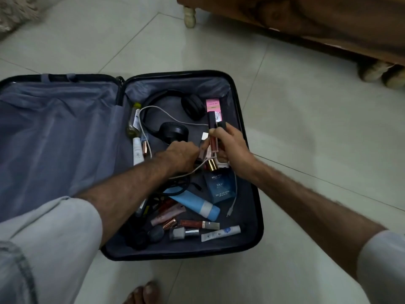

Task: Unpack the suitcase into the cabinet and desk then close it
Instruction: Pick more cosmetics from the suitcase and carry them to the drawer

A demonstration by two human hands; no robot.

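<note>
Pale tiled floor (295, 88) carries the open suitcase (252, 216) at centre-left, wooden furniture (306, 20) upper right, a bare foot (142, 294) bottom centre.

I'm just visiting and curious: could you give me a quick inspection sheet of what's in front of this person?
Surface: pale tiled floor.
Job's things: suitcase lies open; right half holds headphones, cologne box, blue tube, pink box, small cosmetics.
Clutter: nothing seen outside the suitcase.
Hands: right hand grips lip gloss tubes; left hand reaches among the items, its grip hidden.
Cables: white cable loops across the headphones.
Surroundings: wooden furniture on pale feet.
</note>
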